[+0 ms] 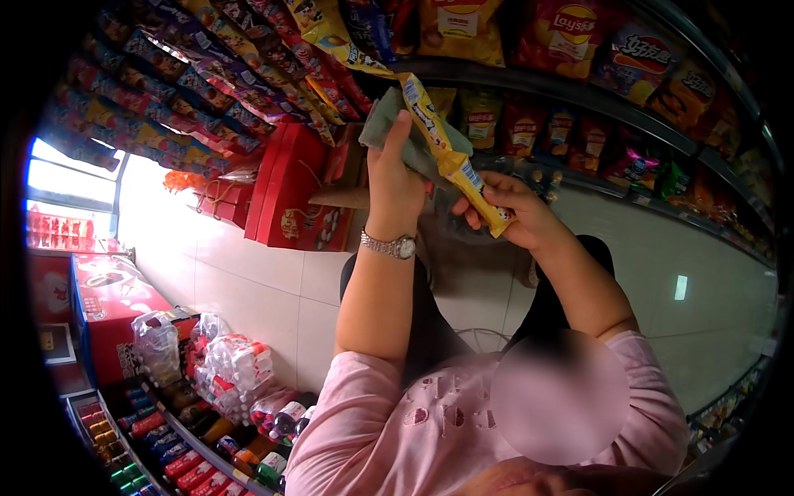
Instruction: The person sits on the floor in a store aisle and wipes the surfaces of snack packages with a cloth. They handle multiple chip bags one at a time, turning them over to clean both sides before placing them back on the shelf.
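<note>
A hanging strip of yellow snack packets (426, 116) runs down from the upper rack to my hands. My right hand (523, 211) is closed around the strip's lower end, fingers and thumb pinching the last packet. My left hand (395, 186), with a metal-band watch (389, 245) on its wrist, grips a grey-green cloth (380, 124). The cloth lies behind the strip, close against the packets; whether it touches them I cannot tell.
More strips of colourful packets (190, 91) hang at the upper left. Shelves of chip bags (571, 37) line the far right. Red gift boxes (289, 194) stand beyond my left arm. Drink bottles and cans (194, 471) fill racks at the lower left, beside plastic-wrapped packs (236, 368).
</note>
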{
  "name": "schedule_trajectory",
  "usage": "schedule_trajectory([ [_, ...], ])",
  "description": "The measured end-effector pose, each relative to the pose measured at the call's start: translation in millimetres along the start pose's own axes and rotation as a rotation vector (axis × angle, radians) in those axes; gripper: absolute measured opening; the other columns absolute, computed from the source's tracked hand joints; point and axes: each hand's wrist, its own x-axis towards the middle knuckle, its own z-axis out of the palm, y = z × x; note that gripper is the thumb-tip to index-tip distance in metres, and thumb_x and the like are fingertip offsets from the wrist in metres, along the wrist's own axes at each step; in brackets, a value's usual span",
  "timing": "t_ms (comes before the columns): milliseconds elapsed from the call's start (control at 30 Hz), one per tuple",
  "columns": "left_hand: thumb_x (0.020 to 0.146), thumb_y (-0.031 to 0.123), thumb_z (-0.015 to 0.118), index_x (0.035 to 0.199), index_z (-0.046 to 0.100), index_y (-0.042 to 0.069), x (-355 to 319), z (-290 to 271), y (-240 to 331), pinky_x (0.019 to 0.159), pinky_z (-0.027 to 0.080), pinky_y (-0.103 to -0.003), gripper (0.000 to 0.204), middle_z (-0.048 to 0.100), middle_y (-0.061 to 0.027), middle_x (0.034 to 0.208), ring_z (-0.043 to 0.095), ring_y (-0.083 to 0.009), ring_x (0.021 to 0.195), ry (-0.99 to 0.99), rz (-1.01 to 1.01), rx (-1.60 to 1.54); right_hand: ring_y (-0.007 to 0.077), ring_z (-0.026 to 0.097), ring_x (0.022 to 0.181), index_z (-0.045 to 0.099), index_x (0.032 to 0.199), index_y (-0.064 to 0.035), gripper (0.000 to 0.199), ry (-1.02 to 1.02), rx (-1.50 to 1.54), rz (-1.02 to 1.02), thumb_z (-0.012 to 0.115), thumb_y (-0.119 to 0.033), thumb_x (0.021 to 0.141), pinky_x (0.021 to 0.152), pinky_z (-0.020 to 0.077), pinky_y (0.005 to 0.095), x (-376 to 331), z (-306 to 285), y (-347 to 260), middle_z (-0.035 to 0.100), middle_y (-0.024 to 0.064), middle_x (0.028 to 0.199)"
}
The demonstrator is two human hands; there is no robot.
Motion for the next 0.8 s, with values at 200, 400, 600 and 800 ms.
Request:
schedule_trajectory([
  [200,0.088,0.008,0.062,0.121,0.050,0.003,-2,5,-2,0.086,0.048,-0.035,0.035,0.058,-0.0073,0.111,0.058,-0.0201,0.100,-0.029,0.063,0.051,0.0184,0.062,0.080,0.051,0.119,0.0025,0.036,-0.054,0.105,-0.001,0.054,-0.020,0.092,0.073,0.0488,0.0287,1,-2,2,0.064,0.0167,0.101],
  [400,0.087,0.005,0.062,0.122,0.050,0.003,-3,6,1,0.085,0.049,-0.038,0.037,0.058,-0.0081,0.110,0.058,-0.0214,0.100,0.010,0.070,0.022,0.0197,0.063,0.079,0.050,0.120,0.0025,0.038,-0.059,0.109,0.012,0.051,-0.025,0.094,0.072,0.0493,0.0289,2,-2,0,0.064,0.0181,0.100],
  [600,0.086,0.003,0.062,0.118,0.051,0.004,-3,5,1,0.083,0.049,-0.038,0.034,0.058,-0.0087,0.110,0.058,-0.0220,0.099,-0.001,0.068,0.009,0.0213,0.064,0.081,0.051,0.119,0.0015,0.035,-0.040,0.090,-0.001,0.044,-0.026,0.097,0.073,0.0512,0.0303,-1,-2,-1,0.065,0.0189,0.099],
  [800,0.086,0.003,0.060,0.117,0.051,0.003,-2,4,1,0.085,0.049,-0.037,0.032,0.059,-0.0098,0.109,0.058,-0.0214,0.099,0.021,0.045,0.059,0.0183,0.063,0.087,0.051,0.118,0.0001,0.034,-0.012,-0.062,-0.023,0.050,-0.025,0.095,0.077,0.0500,0.0295,2,-8,3,0.065,0.0149,0.100],
])
